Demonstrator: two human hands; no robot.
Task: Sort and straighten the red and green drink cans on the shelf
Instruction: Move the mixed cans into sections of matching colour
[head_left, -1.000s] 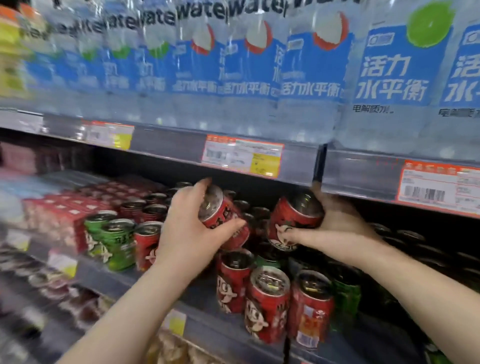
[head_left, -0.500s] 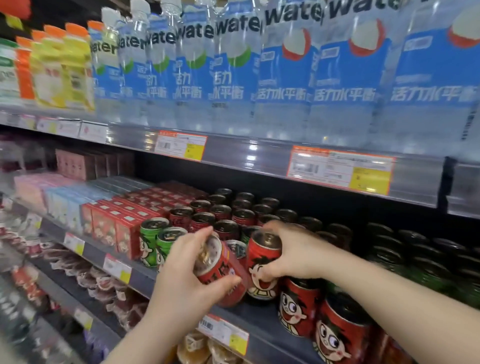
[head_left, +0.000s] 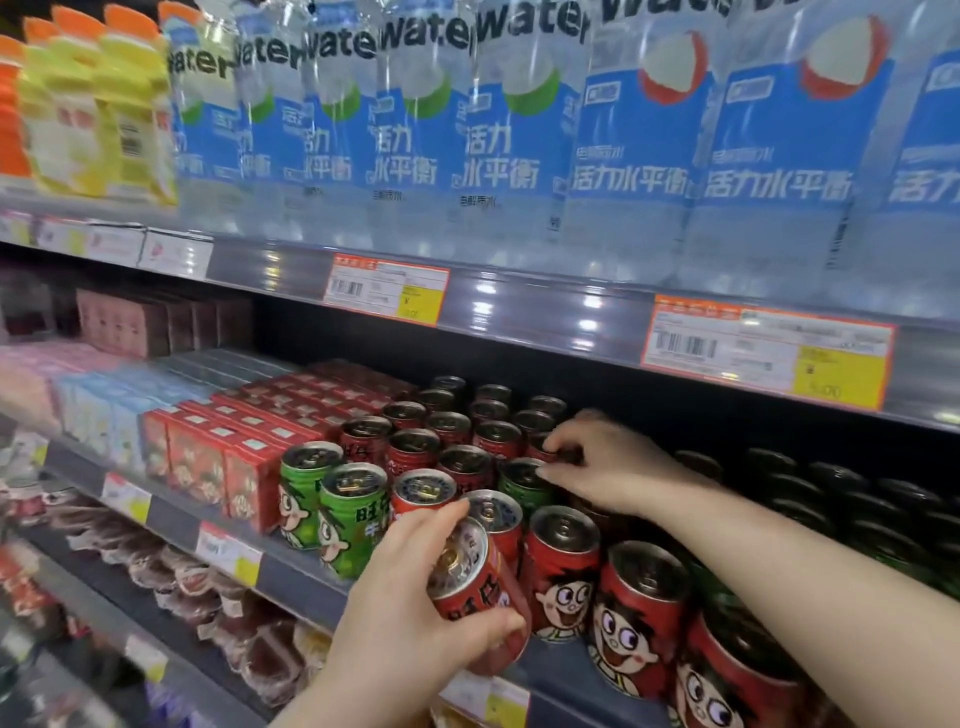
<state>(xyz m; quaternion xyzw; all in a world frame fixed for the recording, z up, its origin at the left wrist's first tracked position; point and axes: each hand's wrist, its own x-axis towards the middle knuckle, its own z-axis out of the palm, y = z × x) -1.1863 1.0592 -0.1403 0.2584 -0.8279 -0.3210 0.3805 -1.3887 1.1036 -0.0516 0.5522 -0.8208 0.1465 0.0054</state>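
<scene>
Your shelf (head_left: 298, 581) carried rows of upright red cans (head_left: 563, 571), two green cans (head_left: 349, 519) at its front, red cartons (head_left: 249, 467) beside them.

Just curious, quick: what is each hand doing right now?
Left hand: holds a tilted red can.
Right hand: rests on shelved cans; grip cannot be told.

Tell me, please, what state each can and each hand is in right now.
left hand, grips the held red can
held red can, tilted
right hand, over the back rows, touching can tops, grip unclear
front green cans, upright at the shelf edge
front red cans, upright, faces forward
stray green can, upright among red cans
</scene>
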